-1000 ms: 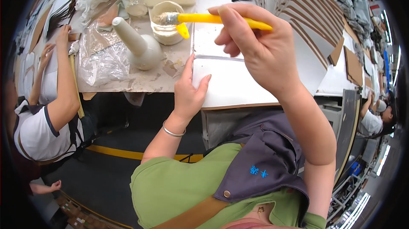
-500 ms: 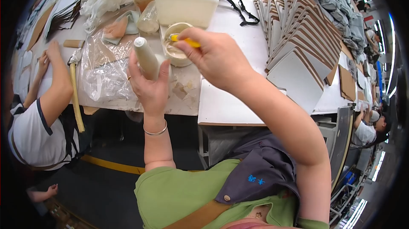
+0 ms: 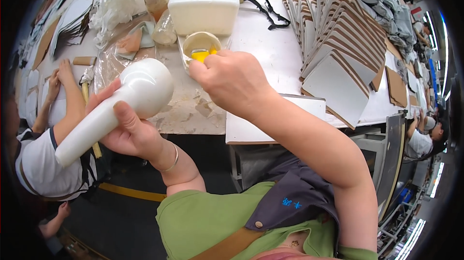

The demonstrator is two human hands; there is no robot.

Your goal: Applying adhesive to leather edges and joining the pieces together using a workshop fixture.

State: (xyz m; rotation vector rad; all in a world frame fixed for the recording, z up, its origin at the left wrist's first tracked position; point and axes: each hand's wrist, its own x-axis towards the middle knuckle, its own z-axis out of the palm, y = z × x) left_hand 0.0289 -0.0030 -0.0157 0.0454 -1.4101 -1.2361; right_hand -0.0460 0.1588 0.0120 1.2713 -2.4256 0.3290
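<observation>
Two hands are busy: the left hand [image 3: 133, 137] has its grip wrapped round the neck of a white bottle-shaped piece [image 3: 147, 86], thumb on the near side, fingers on the far side, while the right hand [image 3: 234, 78] bunches its fingers together at the mouth of a pot [image 3: 202, 39]. Inside that pot, just beyond the right grip, sits a brush with a yellow handle [image 3: 199, 57]; the fingertips are hidden, so I cannot tell whether they pinch it. The piece tilts in the left grip, its round body up toward the pot and its narrow end down to the left. Holding it by the neck looks sound, since the broad body is left mostly untouched; so smooth a surface probably wants a firm, even hold. At the pot, wiping the bristles on the rim would likely limit drips, and the right forearm is best carried clear of the white panel [image 3: 249, 133] beneath it. Past the right grip, a white lidded tub [image 3: 205, 16] stands behind the pot on the bench [image 3: 193, 120]; farther out to that grip's right, brown-edged boards [image 3: 333, 78] fan out.
</observation>
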